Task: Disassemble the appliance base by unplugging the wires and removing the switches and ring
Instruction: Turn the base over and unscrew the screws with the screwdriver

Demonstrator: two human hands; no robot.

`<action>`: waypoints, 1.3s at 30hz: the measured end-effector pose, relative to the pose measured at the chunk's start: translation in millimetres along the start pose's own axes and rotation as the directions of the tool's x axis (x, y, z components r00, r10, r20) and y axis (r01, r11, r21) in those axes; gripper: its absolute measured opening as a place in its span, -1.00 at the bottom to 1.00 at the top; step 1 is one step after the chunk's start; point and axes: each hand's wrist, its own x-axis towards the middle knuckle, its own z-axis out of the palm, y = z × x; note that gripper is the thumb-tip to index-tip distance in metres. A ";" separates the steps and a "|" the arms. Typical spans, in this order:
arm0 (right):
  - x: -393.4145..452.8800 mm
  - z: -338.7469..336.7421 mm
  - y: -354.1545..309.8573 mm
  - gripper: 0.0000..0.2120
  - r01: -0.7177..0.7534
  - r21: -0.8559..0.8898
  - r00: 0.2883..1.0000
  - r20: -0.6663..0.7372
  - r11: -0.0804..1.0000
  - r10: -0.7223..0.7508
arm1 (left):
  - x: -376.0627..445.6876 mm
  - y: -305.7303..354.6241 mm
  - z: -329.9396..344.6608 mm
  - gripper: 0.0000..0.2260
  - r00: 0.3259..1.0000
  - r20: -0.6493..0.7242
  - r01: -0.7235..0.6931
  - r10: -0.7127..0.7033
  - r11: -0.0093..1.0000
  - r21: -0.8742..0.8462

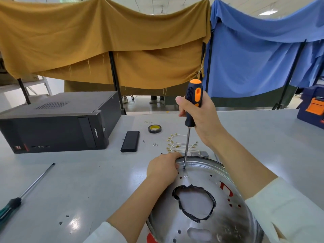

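Grey worktop (87,186) is carrying a black computer (57,123) at its left edge and the metal base (201,207) at its near edge. Left hand (162,168) is gripping the base's rim; right hand (201,118) is grasping an upright screwdriver (192,109), its tip touching the base. Wires (177,143) are lying just beyond.

Appliance base (201,204) cut off below (green-handled screwdriver (10,206) too, leftward)

The right hand (198,118) grips an orange-and-black screwdriver (192,106) upright, its tip set on a screw (184,168) in the round metal appliance base (210,193). The left hand (162,168) holds the base's far rim on the grey table (87,181).
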 end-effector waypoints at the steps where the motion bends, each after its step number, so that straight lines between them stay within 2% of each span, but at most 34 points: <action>1: -3.0 -0.2 2.5 -0.65 0.021 0.019 0.998 -0.052 1.000 -0.020 | 0.1 -0.2 0.0 -0.60 1.000 -0.002 -0.001 0.001 1.000 -0.002; 4: -9.1 0.6 8.4 -0.60 0.038 0.151 0.991 -0.131 0.988 -0.018 | 0.1 -0.1 0.0 -0.60 1.000 0.003 0.001 -0.001 1.000 0.001; 5: -10.6 1.3 9.9 -0.59 0.021 0.214 0.995 -0.095 0.977 0.000 | -0.3 -0.1 0.0 -0.59 1.000 0.003 0.002 -0.002 1.000 0.003; 8: -12.1 3.4 13.4 -0.50 -0.070 0.356 0.991 0.133 0.932 0.023 | -0.2 0.0 -0.1 -0.60 1.000 -0.008 0.006 -0.006 1.000 0.006; 11: -10.7 3.2 13.3 -0.56 -0.105 0.352 0.974 0.224 0.930 0.025 | -0.2 0.2 -0.1 -0.61 1.000 -0.010 0.009 -0.009 1.000 0.000; 13: -10.2 2.2 14.0 -0.72 -0.123 0.337 0.972 0.229 0.933 0.046 | -0.3 -0.1 -0.1 -0.61 1.000 -0.008 0.007 -0.007 1.000 0.001; 15: -9.6 -1.1 16.4 -0.81 -0.150 0.359 0.977 0.197 0.921 0.082 | 0.0 -0.3 0.1 -0.61 1.000 -0.011 0.008 -0.008 1.000 0.002; 19: -10.3 -8.4 21.1 -0.76 -0.164 0.434 0.980 0.171 0.886 0.097 | 0.5 0.1 0.1 -0.61 1.000 -0.008 0.011 -0.011 1.000 -0.003; 24: -13.4 -7.6 25.2 -0.53 -0.220 0.395 0.962 0.241 0.892 0.131 | 0.6 0.5 -0.3 -0.61 1.000 -0.003 0.018 -0.018 1.000 -0.003; 27: -14.7 -8.5 24.8 -0.75 -0.196 0.340 0.959 0.264 0.920 0.107 | 0.3 0.6 -0.4 -0.62 1.000 0.000 0.019 -0.019 1.000 -0.001; 29: -14.9 -10.4 26.5 -0.80 -0.188 0.350 0.961 0.257 0.918 0.099 | 0.7 0.0 0.0 -0.62 1.000 0.000 0.016 -0.016 1.000 -0.007; 34: -13.6 -9.5 28.6 -0.53 -0.253 0.398 0.953 0.259 0.882 0.156 | 1.4 -0.1 0.7 -0.62 1.000 -0.003 0.022 -0.022 1.000 -0.007; 36: -12.7 -8.5 29.0 -0.55 -0.254 0.411 0.954 0.253 0.875 0.158 | 1.8 -0.3 0.6 -0.63 1.000 0.000 0.026 -0.026 1.000 -0.008; 39: -12.6 -8.0 29.2 -0.70 -0.217 0.383 0.968 0.200 0.898 0.149 | 1.8 -0.6 0.8 -0.64 1.000 0.007 0.026 -0.026 1.000 -0.009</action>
